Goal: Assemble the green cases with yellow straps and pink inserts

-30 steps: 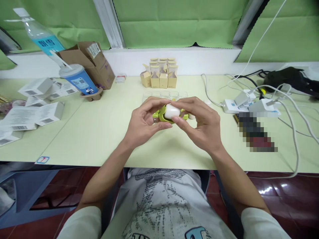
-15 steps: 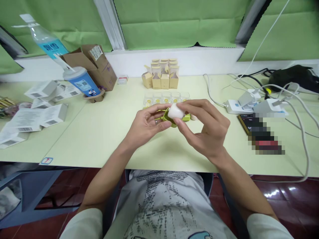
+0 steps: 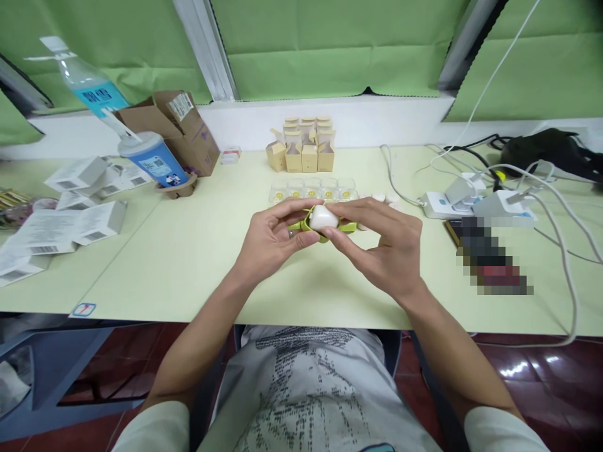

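My left hand is closed around a lime-green holder whose strap-like ends stick out to both sides. A smooth white rounded piece, about egg-sized, sits in the holder's opening. My right hand pinches this white piece between thumb and fingers, its fingertips also close to the holder's rim. Just behind my hands lies a clear plastic tray with round cups and yellow marks. A few pale round pieces show partly behind my right hand.
Several small open cream boxes stand by the wall. On the left are white cartons, a blue cup, a bottle and a cardboard box. To the right, a power strip with cables lies beside a dark blurred object.
The white piece has moved down and slightly left, and now sits lower in the green holder. My right hand's fingers have come down with it, flatter over the holder.
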Tool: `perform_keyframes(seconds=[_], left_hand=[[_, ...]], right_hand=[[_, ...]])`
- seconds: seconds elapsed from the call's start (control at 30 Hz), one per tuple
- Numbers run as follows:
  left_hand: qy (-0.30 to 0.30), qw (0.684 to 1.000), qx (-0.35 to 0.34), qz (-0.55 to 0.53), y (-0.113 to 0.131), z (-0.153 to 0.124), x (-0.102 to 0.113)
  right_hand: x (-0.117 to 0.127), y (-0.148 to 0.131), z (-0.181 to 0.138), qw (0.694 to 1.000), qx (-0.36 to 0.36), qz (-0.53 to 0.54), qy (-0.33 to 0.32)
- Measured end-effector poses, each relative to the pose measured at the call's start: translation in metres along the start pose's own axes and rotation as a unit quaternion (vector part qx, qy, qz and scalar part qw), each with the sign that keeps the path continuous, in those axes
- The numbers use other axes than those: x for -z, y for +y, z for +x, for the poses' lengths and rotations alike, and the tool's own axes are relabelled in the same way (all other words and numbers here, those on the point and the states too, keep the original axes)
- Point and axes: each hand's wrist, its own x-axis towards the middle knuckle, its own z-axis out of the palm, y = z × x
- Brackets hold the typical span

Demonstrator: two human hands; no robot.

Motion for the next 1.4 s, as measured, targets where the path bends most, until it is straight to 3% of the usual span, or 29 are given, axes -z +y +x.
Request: perform_keyframes(seconds=[0.2,0.4,1.0,1.2,1.4], left_hand=[[0.008,1.000,0.001,-0.012,0.000,0.000,0.000],[0.023,1.000,-0.017,-0.013,0.000,-0.001,-0.001],[0.021,0.998,-0.045,0.024,-0.004,0.002,-0.005],[0.029,0.989,-0.114,0.094,-0.005,0.000,-0.006],[-0.014,0.986,-0.124,0.106,-0.001,-0.002,-0.002]], right_hand=[[-0.004,-0.003,-0.005,0.999,-0.009,0.014,0.036],[-0.004,-0.005,-0.006,1.000,-0.001,0.005,0.025],[-0.009,-0.006,-0.004,0.993,-0.080,0.049,-0.075],[-0.013,-0.011,-0.008,0.994,-0.079,0.062,-0.036],[-0.013,-0.012,-0.008,0.998,-0.040,0.041,-0.006]])
